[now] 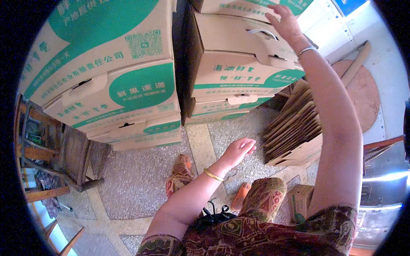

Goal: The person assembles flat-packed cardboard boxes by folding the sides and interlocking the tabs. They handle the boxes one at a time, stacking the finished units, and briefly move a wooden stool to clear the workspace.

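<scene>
Right hand (287, 26): raised to the upper edge of the frame, open, fingers spread and a little bent over the face of the top box (245, 9). No closed grip seen; light contact likely, but cannot be confirmed from this angle. The spread fingers would suit steadying or feeling along cardboard rather than carrying weight.

Left hand (238, 153): centre of frame, over the floor (141, 183), apart from all boxes. Fingers part-curled; nothing shows in it, though the palm is hidden and full closure cannot be told. Presumably just hanging free, since the right arm does the reaching.

Top box: upper centre, cut by the frame edge, adjoining the next box (235, 70), which carries a white strap (262, 32), probably for lifting. Further boxes below it make one column. The left stack (139, 91) fills the upper left, a dark gap between the two. Print faces the person on both; likely turned so for easy handling and reading.

Flat cartons (294, 123): right of centre, standing on edge in a close row, probably to save space.

Round board (363, 96): right side, near the wall, apparently leaned there out of the way.

Small box (301, 198): lower right, beside the person's leg.
</scene>
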Available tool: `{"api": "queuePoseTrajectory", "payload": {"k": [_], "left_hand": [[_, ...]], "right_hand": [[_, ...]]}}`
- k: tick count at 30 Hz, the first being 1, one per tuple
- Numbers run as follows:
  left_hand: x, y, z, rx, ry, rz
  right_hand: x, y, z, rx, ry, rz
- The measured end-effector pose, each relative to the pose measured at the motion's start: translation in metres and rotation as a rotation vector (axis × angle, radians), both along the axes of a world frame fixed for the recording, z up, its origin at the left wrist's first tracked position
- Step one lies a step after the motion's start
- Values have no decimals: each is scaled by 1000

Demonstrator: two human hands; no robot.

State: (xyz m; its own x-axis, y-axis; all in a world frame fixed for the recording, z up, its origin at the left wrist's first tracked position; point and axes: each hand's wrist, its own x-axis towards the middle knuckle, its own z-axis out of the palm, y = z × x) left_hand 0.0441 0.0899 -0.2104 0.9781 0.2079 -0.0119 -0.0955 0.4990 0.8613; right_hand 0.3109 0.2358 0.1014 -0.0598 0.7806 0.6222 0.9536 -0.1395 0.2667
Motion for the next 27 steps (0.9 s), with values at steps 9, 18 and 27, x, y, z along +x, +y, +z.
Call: {"api": "queuePoseTrajectory", "payload": {"k": [9,18,27], "left_hand": [[-3,1,-8,-66,-23,19],[-3,-4,-11,-43,-16,28],[-2,-7,-16,4,-48,28]], "right_hand": [[17,25,-45,-154,440,-42],[15,32,-55,-166,326,-141],[40,53,-62,-201,9,-70]]}}
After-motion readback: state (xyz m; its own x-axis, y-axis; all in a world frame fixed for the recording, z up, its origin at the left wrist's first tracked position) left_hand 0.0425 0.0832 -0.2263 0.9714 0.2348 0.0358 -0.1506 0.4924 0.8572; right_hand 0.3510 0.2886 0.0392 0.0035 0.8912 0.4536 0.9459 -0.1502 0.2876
